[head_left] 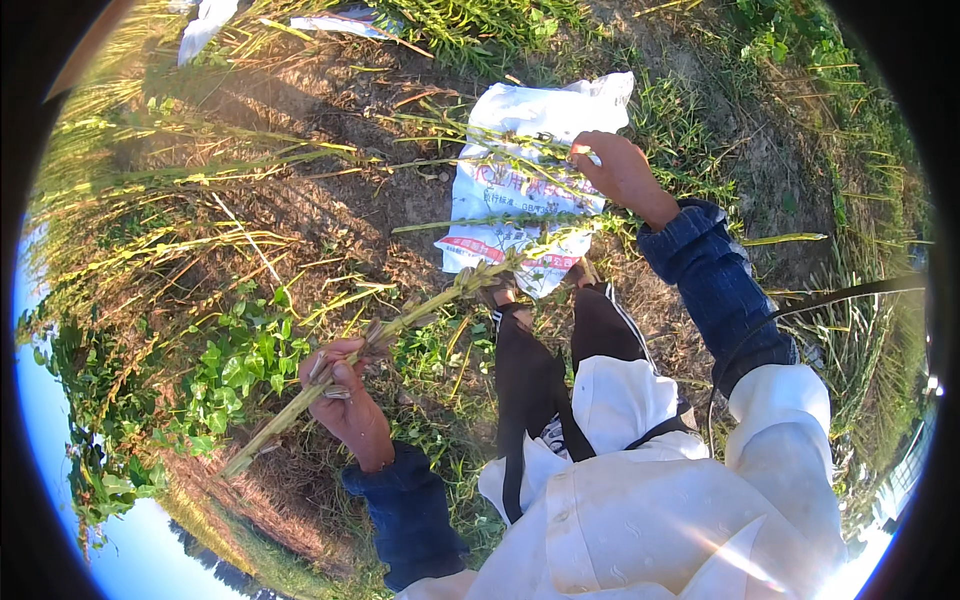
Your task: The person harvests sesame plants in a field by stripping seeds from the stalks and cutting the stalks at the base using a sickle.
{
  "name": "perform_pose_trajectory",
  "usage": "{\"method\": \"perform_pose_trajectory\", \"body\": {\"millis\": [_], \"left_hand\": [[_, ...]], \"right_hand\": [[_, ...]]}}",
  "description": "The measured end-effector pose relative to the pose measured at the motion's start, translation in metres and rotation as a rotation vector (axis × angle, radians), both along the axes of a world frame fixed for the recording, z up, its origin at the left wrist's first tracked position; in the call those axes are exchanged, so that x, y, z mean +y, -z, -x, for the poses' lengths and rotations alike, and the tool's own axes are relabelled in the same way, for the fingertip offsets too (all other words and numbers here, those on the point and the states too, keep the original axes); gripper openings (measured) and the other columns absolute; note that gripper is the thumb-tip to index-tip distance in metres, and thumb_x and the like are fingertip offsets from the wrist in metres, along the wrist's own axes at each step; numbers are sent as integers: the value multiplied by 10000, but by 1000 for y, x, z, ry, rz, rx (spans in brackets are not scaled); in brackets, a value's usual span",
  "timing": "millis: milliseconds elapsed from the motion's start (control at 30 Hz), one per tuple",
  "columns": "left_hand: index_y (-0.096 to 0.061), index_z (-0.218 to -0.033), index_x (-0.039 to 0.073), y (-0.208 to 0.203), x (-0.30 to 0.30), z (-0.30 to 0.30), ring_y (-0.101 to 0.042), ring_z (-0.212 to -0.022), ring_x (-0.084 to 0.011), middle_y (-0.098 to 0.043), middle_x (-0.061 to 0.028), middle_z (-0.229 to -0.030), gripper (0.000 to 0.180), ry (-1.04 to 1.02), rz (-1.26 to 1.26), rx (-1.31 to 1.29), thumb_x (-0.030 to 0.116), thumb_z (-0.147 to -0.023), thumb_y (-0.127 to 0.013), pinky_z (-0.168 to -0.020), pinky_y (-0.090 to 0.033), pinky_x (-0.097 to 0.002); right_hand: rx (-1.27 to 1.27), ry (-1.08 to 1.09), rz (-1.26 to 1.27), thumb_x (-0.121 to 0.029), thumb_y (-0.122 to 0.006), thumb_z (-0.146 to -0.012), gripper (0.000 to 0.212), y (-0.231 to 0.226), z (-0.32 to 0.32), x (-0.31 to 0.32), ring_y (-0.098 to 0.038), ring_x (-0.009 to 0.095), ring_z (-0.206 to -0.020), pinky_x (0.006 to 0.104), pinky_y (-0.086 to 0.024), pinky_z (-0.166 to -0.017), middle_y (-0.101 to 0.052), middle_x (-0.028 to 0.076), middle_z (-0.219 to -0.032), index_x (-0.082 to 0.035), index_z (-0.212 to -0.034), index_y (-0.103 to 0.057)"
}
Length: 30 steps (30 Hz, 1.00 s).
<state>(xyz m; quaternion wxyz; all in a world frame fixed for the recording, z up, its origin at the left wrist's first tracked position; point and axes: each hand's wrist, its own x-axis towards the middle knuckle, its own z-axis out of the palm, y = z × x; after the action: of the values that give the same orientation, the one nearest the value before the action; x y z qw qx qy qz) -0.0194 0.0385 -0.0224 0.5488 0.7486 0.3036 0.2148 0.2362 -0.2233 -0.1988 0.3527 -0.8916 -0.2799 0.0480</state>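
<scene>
My left hand (345,405) is closed around a thick green-brown sesame stalk (425,308) with pods along it. The stalk slants from the lower left up toward the near edge of a white woven sack (520,108). Over the sack's right side is my right hand (625,178), its thumb and fingers curled together near the tips of thin stalks (530,148). Whatever may be between those fingers is too small to make out. The sack lies flat on the ground in front of my feet, with red and dark print and loose bits of plant on it.
Tall yellow-green stalks (230,150) stand at the left, leaning toward the sack. A leafy green plant (250,370) grows beside my left hand. Pale sheets of plastic (340,24) lie at the far left. A dark curved strap or hose (850,292) arches at the right.
</scene>
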Motion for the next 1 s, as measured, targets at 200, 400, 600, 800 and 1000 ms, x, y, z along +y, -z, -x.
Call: {"method": "perform_pose_trajectory", "body": {"millis": [200,400,600,800,1000], "left_hand": [[-497,-977,60,-7,0,-20,-581,-864,-147,-597,-79,-946,314,45,-35,-12,357,-913,-578,-703,-495,-261],[-498,-976,51,-31,8,-45,-572,-836,-142,-593,-85,-934,303,108,-38,-105,340,-921,-568,-690,-503,-270],[-511,-1021,49,-85,47,-61,-575,-821,-149,-591,-95,-930,210,189,-27,-262,249,-956,-513,-663,-522,-288],[-470,-1216,62,-161,128,-66,-597,-909,-161,-617,-96,-1033,335,290,93,-427,249,-944,-530,-828,-527,-366],[-304,-1370,48,-168,117,-45,-485,-1142,-257,-431,-143,-1325,623,140,-133,-418,449,-929,-485,-934,-466,-455]], "right_hand": [[330,-527,-50,-204,-627,-816,355,32,66,1,-567,317,-1007,415,-459,-833,-602,125,-1091,-106,-1151,-563],[480,-411,79,-258,-647,-766,574,46,83,17,-543,356,-1057,435,-436,-884,-565,171,-1147,-64,-1271,-455],[523,-546,-30,-340,-634,-825,493,41,82,17,-565,345,-1024,425,-437,-869,-586,170,-1099,-69,-1215,-505],[394,-539,-265,-271,-609,-885,395,-24,83,46,-592,347,-974,396,-475,-806,-600,178,-1060,-27,-1178,-501],[372,-421,-483,-175,-632,-858,322,-113,83,63,-604,319,-835,367,-471,-707,-575,147,-957,-45,-1124,-507]]}}
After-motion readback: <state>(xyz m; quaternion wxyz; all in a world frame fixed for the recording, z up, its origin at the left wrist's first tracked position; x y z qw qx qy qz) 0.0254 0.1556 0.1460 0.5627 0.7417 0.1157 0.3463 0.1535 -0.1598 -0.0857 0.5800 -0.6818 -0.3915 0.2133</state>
